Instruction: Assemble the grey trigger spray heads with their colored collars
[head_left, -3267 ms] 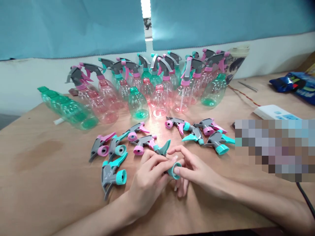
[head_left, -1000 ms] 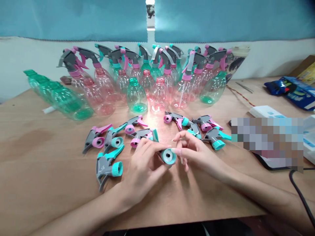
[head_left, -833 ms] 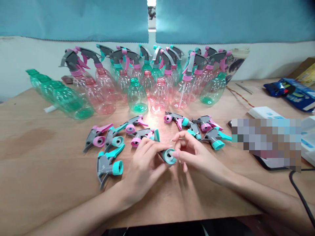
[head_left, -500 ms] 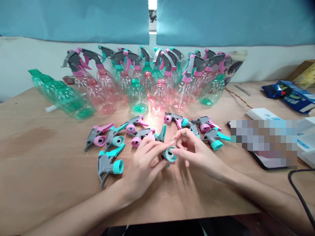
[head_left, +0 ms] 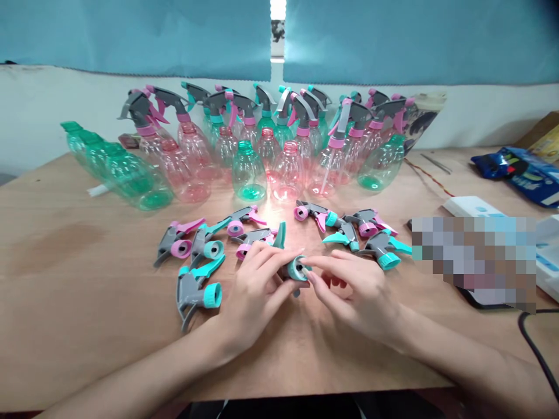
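Observation:
My left hand (head_left: 257, 294) is wrapped round a grey trigger sprayer head (head_left: 282, 235) with a turquoise trigger. Its turquoise collar (head_left: 299, 269) faces me and to the right, showing the opening inside. The thumb and index finger of my right hand (head_left: 356, 285) pinch at the collar's mouth, against its right edge. Whatever small thing lies between those fingertips is too small to make out. Left of my hands, a turquoise-collared sprayer head (head_left: 194, 291) rests on the table, and a pink-collared one (head_left: 253, 241) lies just behind my left fingers.
More sprayer heads (head_left: 345, 230) lie across the wooden table (head_left: 87, 291). Behind them stand several clear green bottles (head_left: 248, 171) and pink bottles (head_left: 287, 171), some topped with sprayers. At right are a phone (head_left: 480, 297), a white device (head_left: 474, 205), a blue packet (head_left: 524, 174) and a black cable (head_left: 535, 343).
My right hand has turned, its index finger now stretched to the collar and its thumb drawn from the opening to the edge. The left hand keeps its hold. The view has shifted slightly.

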The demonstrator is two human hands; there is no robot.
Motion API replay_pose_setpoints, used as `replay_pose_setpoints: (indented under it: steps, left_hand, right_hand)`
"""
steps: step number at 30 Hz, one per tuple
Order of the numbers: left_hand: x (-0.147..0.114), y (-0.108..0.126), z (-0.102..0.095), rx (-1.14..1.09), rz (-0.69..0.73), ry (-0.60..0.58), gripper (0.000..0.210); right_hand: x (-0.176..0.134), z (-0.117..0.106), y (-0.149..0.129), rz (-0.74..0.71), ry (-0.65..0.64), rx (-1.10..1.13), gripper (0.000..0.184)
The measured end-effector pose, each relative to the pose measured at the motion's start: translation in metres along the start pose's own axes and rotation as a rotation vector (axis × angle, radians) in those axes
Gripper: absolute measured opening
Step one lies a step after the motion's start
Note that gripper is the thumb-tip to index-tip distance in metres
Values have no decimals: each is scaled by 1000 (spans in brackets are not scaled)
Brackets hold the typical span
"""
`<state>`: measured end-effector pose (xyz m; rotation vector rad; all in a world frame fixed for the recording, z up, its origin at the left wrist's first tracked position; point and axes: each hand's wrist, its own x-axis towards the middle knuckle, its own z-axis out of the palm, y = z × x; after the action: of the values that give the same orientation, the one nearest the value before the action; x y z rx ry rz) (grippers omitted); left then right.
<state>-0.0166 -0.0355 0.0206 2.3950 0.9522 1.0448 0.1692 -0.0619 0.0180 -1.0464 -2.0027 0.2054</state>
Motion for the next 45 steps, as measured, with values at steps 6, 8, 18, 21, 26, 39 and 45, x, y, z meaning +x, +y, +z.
replay_pose_setpoints:
  steps: [6,8,18,21,26,39,45]
  left_hand:
    - [-2,-2,0,21,47,-25,32]
    - [-3,-3,0,25,39,-37,33]
    - [2,-5,-3,-2,36,-67,34]
    - [4,-4,-3,-10,17,-73,31]
    - [4,-3,-3,-14,3,-80,31]
    - [0,-4,-2,-65,-31,-107,30]
    - [0,-3,-3,-52,-18,-154,32]
  right_hand:
    - [-1,0,0,121,-49,154,20]
    - [-1,-1,0,155,-79,200,20]
    - [0,-4,7,156,-145,186,18]
    - [1,-5,8,163,-170,203,16]
    - [1,-4,9,170,-169,214,16]
    - [-1,-2,8,203,-187,284,15]
    - [2,-6,10,161,-313,281,14]
